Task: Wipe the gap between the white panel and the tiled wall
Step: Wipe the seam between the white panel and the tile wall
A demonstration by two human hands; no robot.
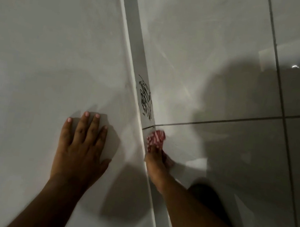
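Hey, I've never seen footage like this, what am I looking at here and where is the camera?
This is a single picture from a camera worn on a person's head, looking down at their own bare hands. No machine is involved. The left hand lies flat, fingers spread, on the white panel. The right hand pinches a red-and-white striped cloth against the narrow grey gap between that panel and the glossy tiled wall. Just above the cloth, a black scribble marks the gap.
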